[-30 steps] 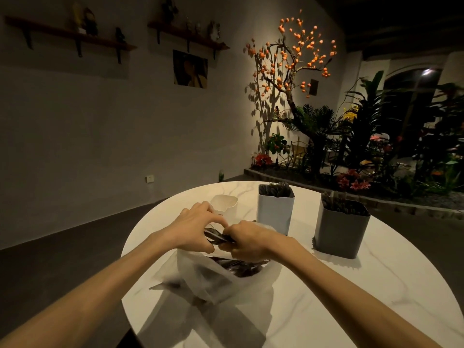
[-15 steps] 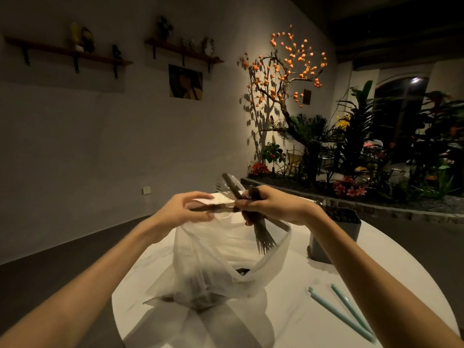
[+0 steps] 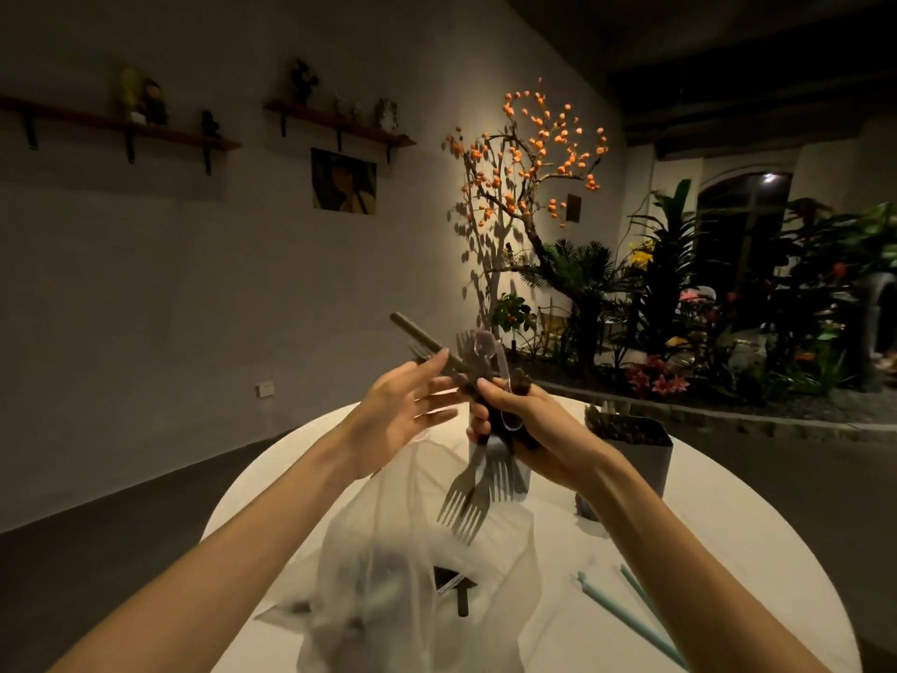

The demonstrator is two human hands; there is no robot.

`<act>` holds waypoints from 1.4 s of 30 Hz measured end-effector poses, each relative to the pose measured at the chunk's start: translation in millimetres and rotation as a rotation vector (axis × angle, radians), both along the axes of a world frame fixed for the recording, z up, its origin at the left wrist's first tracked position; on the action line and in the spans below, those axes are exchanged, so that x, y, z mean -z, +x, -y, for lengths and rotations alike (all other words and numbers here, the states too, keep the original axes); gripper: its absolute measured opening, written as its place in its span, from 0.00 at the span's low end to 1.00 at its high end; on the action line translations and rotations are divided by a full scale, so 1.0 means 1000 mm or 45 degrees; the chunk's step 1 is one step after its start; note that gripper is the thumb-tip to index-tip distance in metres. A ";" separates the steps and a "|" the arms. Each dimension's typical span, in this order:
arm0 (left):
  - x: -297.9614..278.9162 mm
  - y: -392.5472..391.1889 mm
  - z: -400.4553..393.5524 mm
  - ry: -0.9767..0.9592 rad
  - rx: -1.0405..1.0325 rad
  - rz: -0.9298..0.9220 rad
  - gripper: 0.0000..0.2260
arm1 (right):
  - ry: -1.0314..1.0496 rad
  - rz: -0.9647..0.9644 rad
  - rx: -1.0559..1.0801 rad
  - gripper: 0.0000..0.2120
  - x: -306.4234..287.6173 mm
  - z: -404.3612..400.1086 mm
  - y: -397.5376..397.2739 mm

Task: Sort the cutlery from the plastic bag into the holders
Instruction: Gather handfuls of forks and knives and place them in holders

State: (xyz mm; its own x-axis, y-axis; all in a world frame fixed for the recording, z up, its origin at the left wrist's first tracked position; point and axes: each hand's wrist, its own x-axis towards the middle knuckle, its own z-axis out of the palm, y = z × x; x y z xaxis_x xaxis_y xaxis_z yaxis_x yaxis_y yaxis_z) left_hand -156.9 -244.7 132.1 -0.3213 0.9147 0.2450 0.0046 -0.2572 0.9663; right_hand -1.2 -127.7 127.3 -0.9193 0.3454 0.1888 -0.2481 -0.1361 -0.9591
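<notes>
Several forks [image 3: 468,497] hang tines-down from the cutlery bundle [image 3: 490,391] we grip in our right hand [image 3: 522,420], raised above the plastic bag [image 3: 388,575] on the table [image 3: 728,551]. Our left hand [image 3: 403,410] is spread, fingers straight, fingertips touching a dark handle [image 3: 422,340] jutting up-left. A grey holder [image 3: 640,454] stands just right of our wrist.

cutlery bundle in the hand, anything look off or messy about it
Yes. The cutlery bundle gripped in the right hand is mixed and unaligned: fork tines hang down while other tines and a clear spoon point up, and one dark handle juts out sideways past the open left hand.
</notes>
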 end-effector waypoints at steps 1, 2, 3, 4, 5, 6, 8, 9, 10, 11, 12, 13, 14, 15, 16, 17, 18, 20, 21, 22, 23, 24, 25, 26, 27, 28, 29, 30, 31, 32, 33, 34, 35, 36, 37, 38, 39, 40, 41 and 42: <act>0.003 0.007 -0.005 -0.004 0.034 0.058 0.26 | -0.003 0.012 -0.020 0.13 0.009 0.002 0.002; 0.007 0.013 -0.008 -0.016 0.064 0.107 0.26 | -0.002 0.027 -0.037 0.12 0.019 0.004 0.003; 0.015 0.020 -0.012 -0.045 0.094 0.146 0.25 | -0.006 0.050 -0.041 0.11 0.030 0.005 0.005; 0.026 0.025 -0.015 -0.083 0.120 0.185 0.22 | -0.016 0.079 -0.029 0.11 0.043 0.006 0.008; 0.039 0.032 -0.019 -0.123 0.145 0.218 0.19 | -0.029 0.109 -0.005 0.11 0.056 0.006 0.011; 0.053 0.038 -0.022 -0.170 0.164 0.231 0.17 | -0.045 0.139 0.030 0.10 0.069 0.006 0.015; 0.081 0.047 -0.028 -0.289 0.174 0.194 0.14 | -0.052 0.217 0.127 0.10 0.092 0.009 0.020; 0.093 0.050 -0.030 -0.346 0.165 0.180 0.14 | -0.028 0.259 0.180 0.10 0.102 0.010 0.022; 0.103 0.054 -0.033 -0.405 0.156 0.179 0.14 | 0.005 0.302 0.233 0.09 0.112 0.010 0.024; 0.111 0.056 -0.036 -0.462 0.141 0.186 0.14 | 0.030 0.339 0.267 0.09 0.120 0.011 0.025; 0.116 0.058 -0.038 -0.504 0.135 0.201 0.14 | 0.040 0.362 0.277 0.08 0.126 0.010 0.027; 0.121 0.059 -0.041 -0.527 0.138 0.212 0.15 | 0.040 0.369 0.266 0.09 0.131 0.009 0.028; 0.124 0.059 -0.043 -0.533 0.150 0.222 0.15 | 0.036 0.367 0.249 0.09 0.134 0.007 0.030; 0.128 0.059 -0.046 -0.527 0.161 0.231 0.16 | 0.029 0.359 0.232 0.09 0.136 0.006 0.031; 0.132 0.058 -0.049 -0.517 0.160 0.242 0.16 | 0.015 0.356 0.228 0.09 0.138 0.003 0.031; 0.135 0.058 -0.052 -0.512 0.146 0.251 0.16 | -0.006 0.362 0.239 0.09 0.141 0.002 0.031; 0.139 0.057 -0.056 -0.515 0.113 0.260 0.16 | -0.027 0.378 0.264 0.10 0.144 -0.001 0.030; 0.148 0.054 -0.065 -0.502 0.061 0.295 0.17 | -0.049 0.413 0.314 0.15 0.151 -0.007 0.025; 0.153 0.052 -0.070 -0.487 0.056 0.319 0.16 | -0.054 0.419 0.333 0.16 0.156 -0.011 0.022; 0.156 0.050 -0.074 -0.468 0.054 0.340 0.15 | -0.046 0.423 0.350 0.17 0.159 -0.014 0.021; 0.159 0.049 -0.078 -0.461 0.051 0.364 0.14 | -0.034 0.427 0.367 0.17 0.163 -0.017 0.019; 0.161 0.048 -0.080 -0.464 0.055 0.377 0.15 | -0.026 0.427 0.383 0.17 0.165 -0.019 0.019; 0.166 0.046 -0.084 -0.472 0.052 0.396 0.15 | -0.034 0.419 0.396 0.16 0.168 -0.021 0.018; 0.169 0.045 -0.086 -0.469 0.051 0.411 0.16 | -0.044 0.408 0.406 0.15 0.170 -0.022 0.017; 0.175 0.042 -0.088 -0.454 0.059 0.432 0.17 | -0.049 0.410 0.409 0.14 0.170 -0.023 0.017; 0.180 0.039 -0.090 -0.441 0.074 0.444 0.19 | -0.050 0.417 0.410 0.14 0.171 -0.023 0.016; 0.184 0.037 -0.091 -0.436 0.089 0.456 0.22 | -0.056 0.421 0.405 0.15 0.171 -0.024 0.016; 0.188 0.037 -0.093 -0.431 0.094 0.490 0.23 | -0.077 0.425 0.402 0.16 0.172 -0.026 0.016; 0.194 0.034 -0.095 -0.416 0.085 0.558 0.22 | -0.096 0.430 0.403 0.17 0.174 -0.028 0.016; 0.198 0.032 -0.096 -0.403 0.083 0.622 0.18 | -0.093 0.433 0.405 0.19 0.174 -0.030 0.017; 0.202 0.031 -0.097 -0.388 0.095 0.680 0.14 | -0.076 0.446 0.412 0.20 0.175 -0.033 0.018; 0.206 0.030 -0.099 -0.373 0.116 0.724 0.12 | -0.052 0.460 0.422 0.21 0.177 -0.036 0.019; 0.210 0.030 -0.101 -0.355 0.141 0.730 0.10 | -0.028 0.466 0.431 0.22 0.178 -0.039 0.020; 0.210 0.031 -0.101 -0.341 0.169 0.716 0.10 | -0.016 0.465 0.436 0.24 0.179 -0.042 0.021; 0.212 0.031 -0.101 -0.335 0.175 0.708 0.09 | -0.006 0.468 0.442 0.25 0.180 -0.044 0.021; 0.211 0.032 -0.101 -0.332 0.180 0.710 0.09 | 0.019 0.479 0.456 0.26 0.180 -0.046 0.021; 0.211 0.031 -0.102 -0.334 0.179 0.714 0.08 | 0.075 0.507 0.479 0.27 0.181 -0.048 0.021; 0.210 0.031 -0.101 -0.338 0.161 0.710 0.08 | 0.155 0.546 0.505 0.27 0.182 -0.050 0.022; 0.209 0.030 -0.101 -0.344 0.133 0.692 0.08 | 0.240 0.588 0.530 0.26 0.183 -0.052 0.022; 0.209 0.029 -0.101 -0.346 0.104 0.670 0.08 | 0.312 0.624 0.551 0.25 0.183 -0.053 0.023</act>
State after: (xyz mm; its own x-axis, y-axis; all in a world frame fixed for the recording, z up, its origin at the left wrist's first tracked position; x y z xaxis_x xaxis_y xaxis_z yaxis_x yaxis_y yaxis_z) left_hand -127.8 -144.2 -76.7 -0.2618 0.9493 -0.1740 -0.5017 0.0202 0.8648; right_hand 22.0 -74.3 -56.2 -0.7080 0.7000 -0.0932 0.2379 0.1122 -0.9648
